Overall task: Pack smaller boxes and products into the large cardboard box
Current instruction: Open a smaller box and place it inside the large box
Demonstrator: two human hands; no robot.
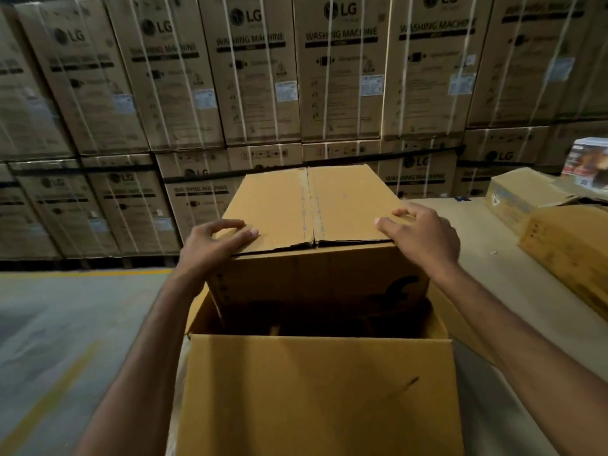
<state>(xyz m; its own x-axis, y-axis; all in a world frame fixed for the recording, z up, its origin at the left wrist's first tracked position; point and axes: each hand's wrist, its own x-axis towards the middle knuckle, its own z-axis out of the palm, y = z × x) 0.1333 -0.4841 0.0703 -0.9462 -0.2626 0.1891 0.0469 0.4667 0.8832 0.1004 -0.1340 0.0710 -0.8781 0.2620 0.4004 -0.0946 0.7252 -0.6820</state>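
Note:
A smaller brown cardboard box (pixel 309 205) with a taped top seam stands partly inside the large open cardboard box (pixel 316 390), its lower part sunk below the big box's rim. My left hand (pixel 210 245) grips the smaller box's near left top corner, thumb on the top face. My right hand (pixel 424 235) grips the near right top corner, fingers curled over the edge. The large box's near flap stands up toward me and hides most of its inside.
A wall of stacked strapped washing machine cartons (pixel 256 77) fills the background. To the right, several cardboard boxes (pixel 566 245) lie on a cardboard-covered surface (pixel 477 258), with a printed product box (pixel 589 162) behind. Grey floor with yellow lines (pixel 65 324) lies left.

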